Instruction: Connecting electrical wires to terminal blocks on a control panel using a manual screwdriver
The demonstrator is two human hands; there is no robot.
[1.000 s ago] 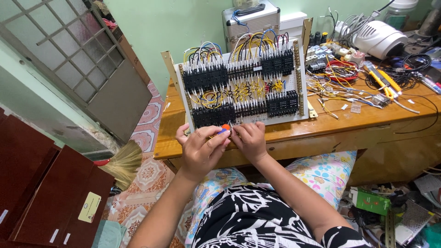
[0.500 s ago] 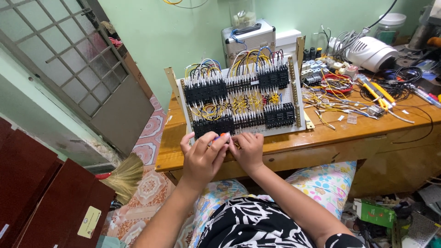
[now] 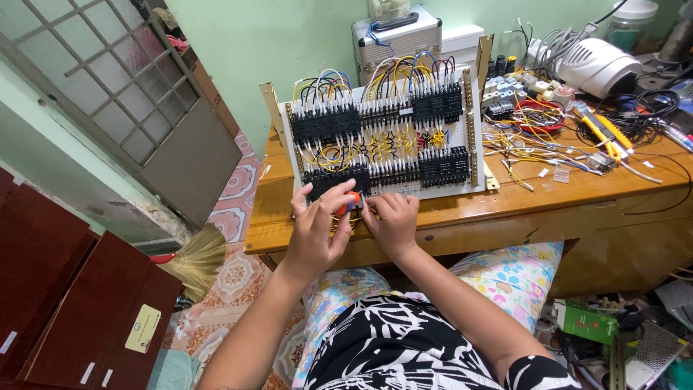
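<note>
Head view: at the centre of the frame a white wiring panel (image 3: 382,141) leans upright on the wooden desk (image 3: 462,213), set with rows of black terminal blocks and loops of yellow, blue and black wire. Its lower edge sits close to the desk's front edge, leaving only a narrow bare strip of wood. Both hands meet at that lower left corner. The left hand (image 3: 317,231) is closed around a small orange-handled screwdriver (image 3: 349,201), with its tip toward the bottom row of blocks. The right hand (image 3: 393,222) rests just beside it, fingers bent against the panel's lower edge; what it grips cannot be told.

Right of the panel the desk is crowded with loose wires, yellow-handled tools (image 3: 603,133) and a white appliance (image 3: 599,65) in the upper right. Behind the panel stands a silver case (image 3: 397,36). Lower right, a green box (image 3: 585,321) lies on the floor. Lower left, a dark red cabinet (image 3: 79,303) carries a pale yellow rectangular label (image 3: 143,328); a broom (image 3: 195,256) leans nearby.
</note>
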